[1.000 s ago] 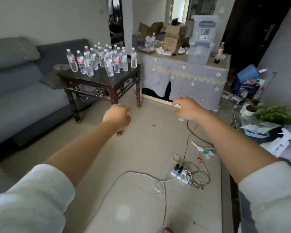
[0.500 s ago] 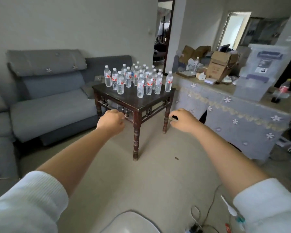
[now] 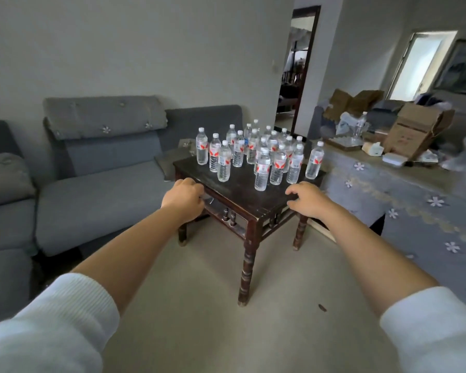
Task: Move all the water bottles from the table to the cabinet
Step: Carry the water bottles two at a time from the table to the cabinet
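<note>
Clear plastic water bottles [image 3: 262, 169] are clustered upright on the dark wooden desk [image 3: 242, 196]. Both hands, left [image 3: 183, 197] and right [image 3: 308, 199], are held before it, fingers loosely curled, grasping nothing.

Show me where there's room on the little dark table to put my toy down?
The near corner of the dark table is bare, between the left hand, the right hand and the closest bottle. The back half is crowded with water bottles standing close together, with only a narrow gap running up the middle.
</note>
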`<control>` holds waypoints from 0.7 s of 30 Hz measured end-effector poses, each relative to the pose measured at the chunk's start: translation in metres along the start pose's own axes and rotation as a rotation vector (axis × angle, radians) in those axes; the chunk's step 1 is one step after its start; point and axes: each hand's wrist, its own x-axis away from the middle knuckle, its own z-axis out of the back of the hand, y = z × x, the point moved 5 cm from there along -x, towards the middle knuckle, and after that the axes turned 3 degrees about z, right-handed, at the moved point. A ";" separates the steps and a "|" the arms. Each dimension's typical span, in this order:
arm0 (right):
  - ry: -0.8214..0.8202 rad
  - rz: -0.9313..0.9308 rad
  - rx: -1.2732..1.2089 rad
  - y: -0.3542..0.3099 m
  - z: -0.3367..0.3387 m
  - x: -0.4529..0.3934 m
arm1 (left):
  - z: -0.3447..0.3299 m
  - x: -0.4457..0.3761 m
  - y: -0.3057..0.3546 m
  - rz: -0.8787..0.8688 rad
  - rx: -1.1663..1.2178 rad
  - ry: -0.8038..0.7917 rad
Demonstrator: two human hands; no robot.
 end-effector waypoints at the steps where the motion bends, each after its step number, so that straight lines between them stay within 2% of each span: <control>1: -0.002 0.002 0.008 -0.002 0.001 -0.019 | -0.001 -0.019 -0.006 -0.004 0.001 -0.001; 9: 0.003 0.003 0.015 0.008 0.008 -0.147 | -0.025 -0.143 -0.028 -0.001 -0.006 -0.027; 21: -0.029 -0.001 -0.059 0.071 0.006 -0.382 | -0.072 -0.351 -0.024 0.048 -0.071 -0.127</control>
